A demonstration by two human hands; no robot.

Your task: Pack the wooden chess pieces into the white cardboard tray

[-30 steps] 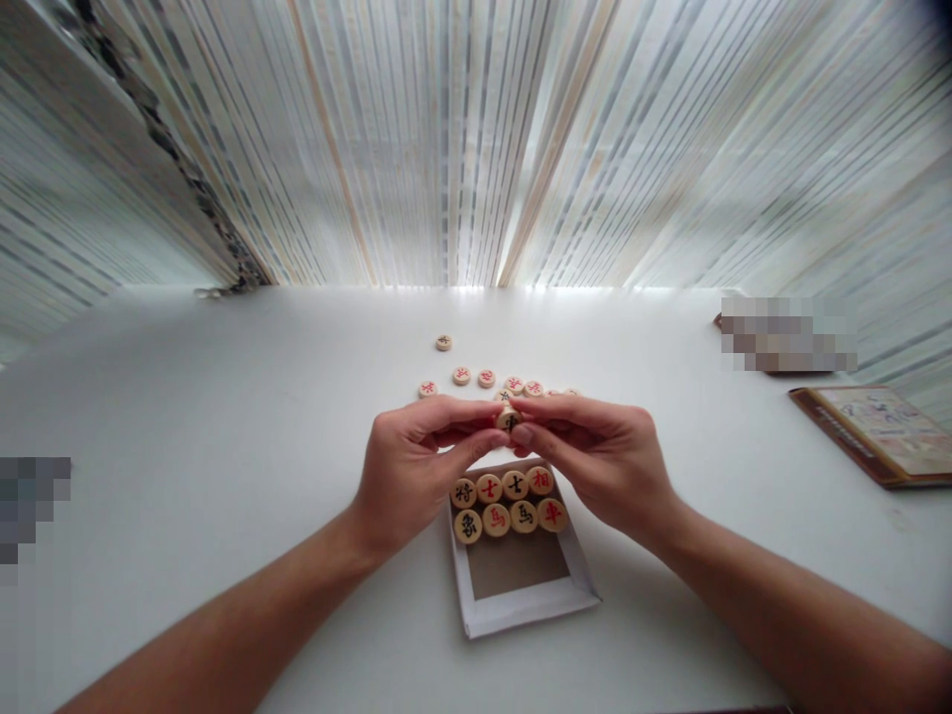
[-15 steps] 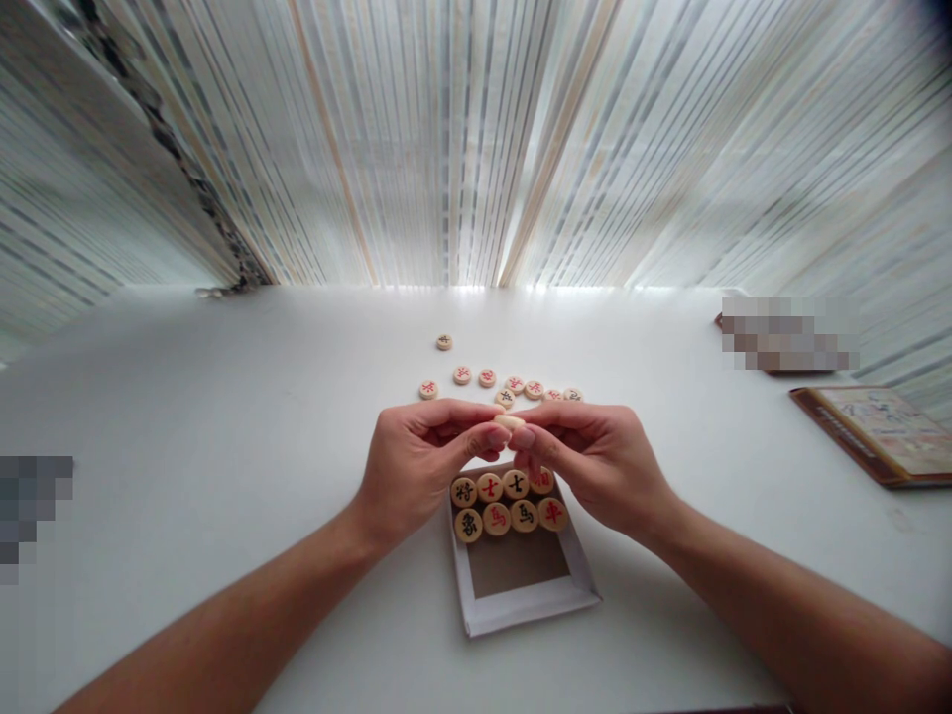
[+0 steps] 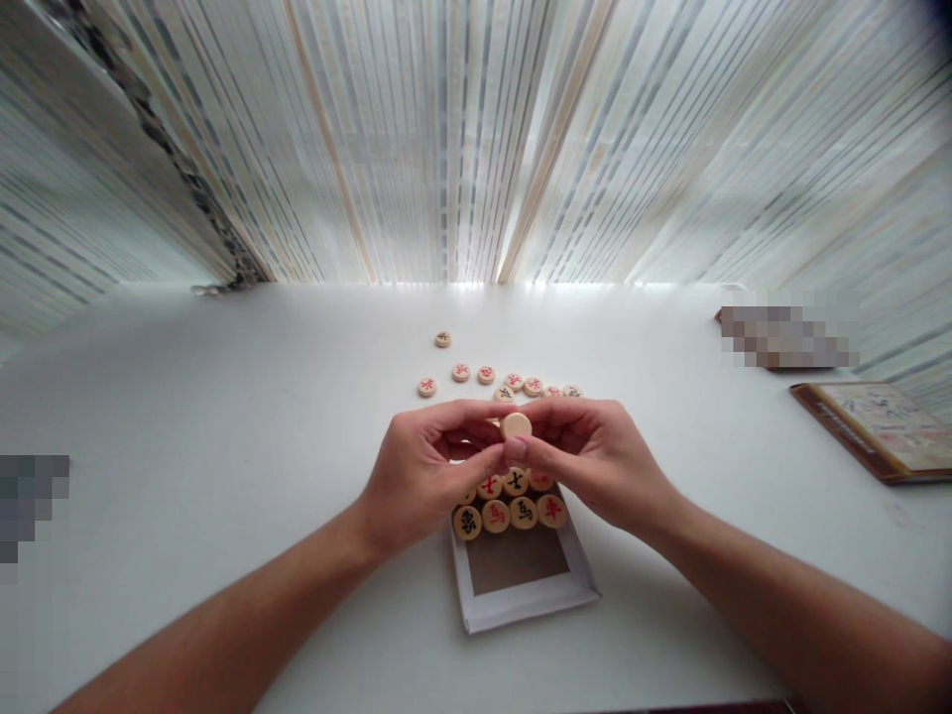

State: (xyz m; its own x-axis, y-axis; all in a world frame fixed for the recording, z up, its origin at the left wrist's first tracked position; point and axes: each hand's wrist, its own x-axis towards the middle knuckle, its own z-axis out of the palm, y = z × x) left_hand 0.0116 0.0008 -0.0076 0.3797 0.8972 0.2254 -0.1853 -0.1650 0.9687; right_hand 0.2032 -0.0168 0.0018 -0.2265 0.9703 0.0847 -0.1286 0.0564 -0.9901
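A round, pale wooden xiangqi piece [image 3: 517,426] is pinched between both my hands above the box, its blank face toward me. My left hand [image 3: 435,458] grips its left side with thumb and fingertips. On the other side my right hand [image 3: 587,451] holds it the same way, thumb at the lower edge. Under the hands lies a shallow white cardboard box [image 3: 521,603]. Two rows of larger xiangqi pieces fill its far part, among them a red-marked one [image 3: 551,512] and a black-marked one [image 3: 468,523]. My fingers partly cover the far row.
Beyond my hands, several small xiangqi pieces [image 3: 461,373] lie scattered on the white table [image 3: 260,416], one [image 3: 443,339] farther back. At the right is a brown-edged picture box [image 3: 878,431], with a blurred item [image 3: 788,337] behind it. Striped curtains [image 3: 446,149] hang along the back.
The held piece has been tilted from edge-on to show its flat blank face. My fingers have shifted slightly around it; the scattered pieces stay put.
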